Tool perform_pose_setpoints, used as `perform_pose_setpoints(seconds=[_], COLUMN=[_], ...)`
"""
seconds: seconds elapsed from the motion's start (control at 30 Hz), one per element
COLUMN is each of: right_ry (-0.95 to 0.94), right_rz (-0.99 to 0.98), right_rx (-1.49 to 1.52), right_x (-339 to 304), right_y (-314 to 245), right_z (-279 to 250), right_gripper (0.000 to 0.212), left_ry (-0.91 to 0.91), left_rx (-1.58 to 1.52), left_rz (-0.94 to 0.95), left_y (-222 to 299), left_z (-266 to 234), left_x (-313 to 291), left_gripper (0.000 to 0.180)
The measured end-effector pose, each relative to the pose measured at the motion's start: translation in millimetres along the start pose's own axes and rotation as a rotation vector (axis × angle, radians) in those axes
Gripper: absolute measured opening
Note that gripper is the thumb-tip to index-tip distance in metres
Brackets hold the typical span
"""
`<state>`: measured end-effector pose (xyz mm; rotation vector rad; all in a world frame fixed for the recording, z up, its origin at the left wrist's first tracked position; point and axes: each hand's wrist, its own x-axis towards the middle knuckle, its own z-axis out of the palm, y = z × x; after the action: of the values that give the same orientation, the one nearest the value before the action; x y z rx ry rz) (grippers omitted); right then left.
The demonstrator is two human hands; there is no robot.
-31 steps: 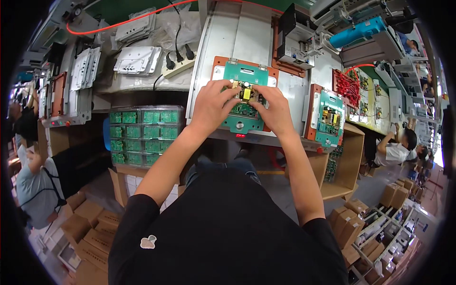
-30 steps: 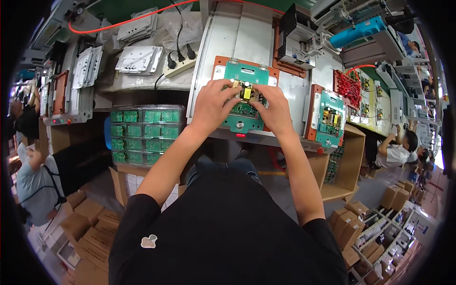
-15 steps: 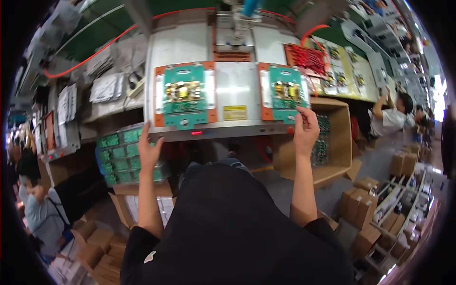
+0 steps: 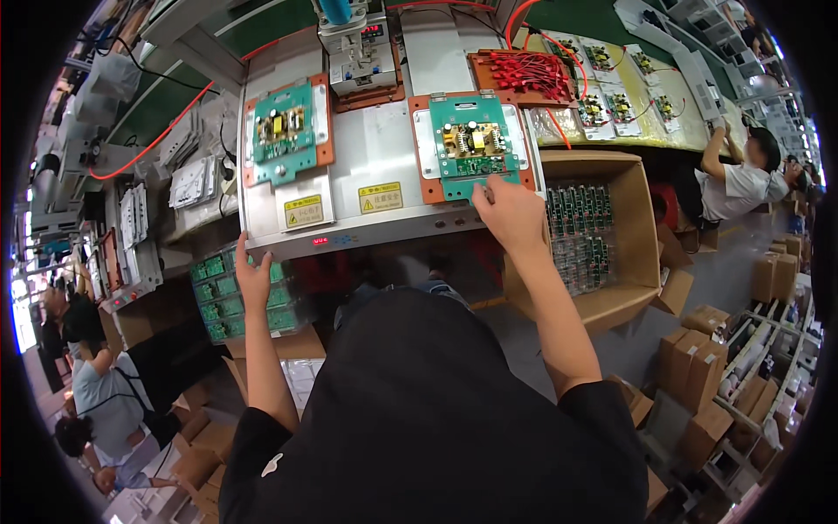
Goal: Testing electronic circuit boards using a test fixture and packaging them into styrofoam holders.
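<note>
Beyond the spread fingers of the left hand [image 4: 253,281], the left fixture [image 4: 285,168] has slid back, baring a label [image 4: 303,210]; the right hand [image 4: 515,217], fingers curled, pinch indeterminable, is now at the front edge of the right fixture [image 4: 476,106], bringing its circuit board [image 4: 477,147] just beyond the fingertips.

Your right hand [image 4: 513,220] at the green fixture [image 4: 445,115], one o'clock.
It curls at the lower edge, below a circuit board [image 4: 476,148]. At nine, your left hand [image 4: 253,278] is by the machine's [image 4: 371,162] near corner; a second fixture [image 4: 284,166] lies at eleven, an open carton [image 4: 639,218] at two.
</note>
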<state>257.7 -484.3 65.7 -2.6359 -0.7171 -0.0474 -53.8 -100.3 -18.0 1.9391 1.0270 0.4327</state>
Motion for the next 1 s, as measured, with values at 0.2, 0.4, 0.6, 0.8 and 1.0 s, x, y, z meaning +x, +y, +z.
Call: perform_pose_setpoints(seconds=[0.2, 0.4, 0.6, 0.8, 1.0], right_ry=[-0.035, -0.047, 0.407, 0.470, -0.057], right_rz=[-0.107, -0.327, -0.507, -0.472, -0.428], right_rx=[-0.038, 0.162, 0.053, 0.036, 0.179], right_x=[-1.7, -2.2, 68.5, 206.4, 150.4], right_y=[5.8, 34.8, 23.8, 23.6, 62.3], right_z=[-12.2, -32.6, -107.7, -99.0, -61.2], right_gripper=[0.033, 0.023, 0.015, 0.017, 0.016], left_ry=[0.307, 0.366, 0.476, 0.085, -0.213], left_rx=[0.151, 0.028, -0.100, -0.253, -0.285], left_rz=[0.057, 0.073, 0.324, 0.642, 0.518], left_y=[35.0, 67.8, 129.7, 228.2, 230.3], left_z=[3.9, 1.9, 8.0, 62.4, 98.5], left_x=[-33.2, -41.6, -22.3, -21.7, -68.6], left_gripper=[0.064, 0.057, 0.043, 0.028, 0.018])
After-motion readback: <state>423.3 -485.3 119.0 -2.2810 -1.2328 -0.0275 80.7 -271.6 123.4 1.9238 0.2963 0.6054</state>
